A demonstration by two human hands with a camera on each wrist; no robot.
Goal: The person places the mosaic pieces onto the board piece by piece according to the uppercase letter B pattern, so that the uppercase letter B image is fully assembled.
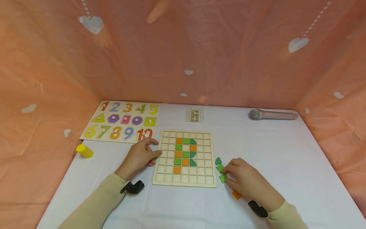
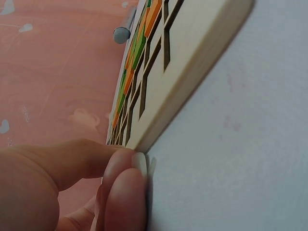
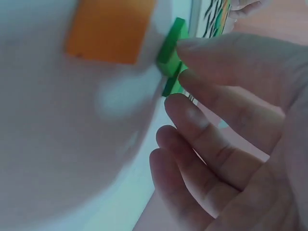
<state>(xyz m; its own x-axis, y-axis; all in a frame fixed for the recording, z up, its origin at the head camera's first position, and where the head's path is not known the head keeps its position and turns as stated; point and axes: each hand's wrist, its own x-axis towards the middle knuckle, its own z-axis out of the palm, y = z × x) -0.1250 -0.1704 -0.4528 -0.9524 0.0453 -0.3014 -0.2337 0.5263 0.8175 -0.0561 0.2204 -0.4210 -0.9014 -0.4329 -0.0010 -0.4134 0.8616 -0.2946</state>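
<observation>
A wooden grid board [image 1: 185, 183] lies mid-table, with orange, green and rounded dark-green tiles set in several cells. My left hand [image 1: 141, 156] is at its left edge, thumb and forefinger spread along the rim. In the left wrist view, the fingertips [image 2: 126, 168] sit right at the board's corner [image 2: 144, 137]. To the right of the board, my right hand [image 1: 243, 178] has thumb and forefinger at a green square tile [image 1: 222, 178], pinching its edge. Beyond it are another green tile [image 1: 220, 168] and a dark-green rounded tile [image 1: 218, 161]. An orange tile [image 1: 236, 194] lies below the right hand.
A small pattern card [image 1: 194, 115] lies behind the board. At the back left is a number-and-shape puzzle board [image 1: 120, 122], with a yellow cylinder [image 1: 84, 150] in front. A microphone [image 1: 273, 114] lies at the back right. A pinkish-orange curtain [image 1: 223, 57] surrounds the table.
</observation>
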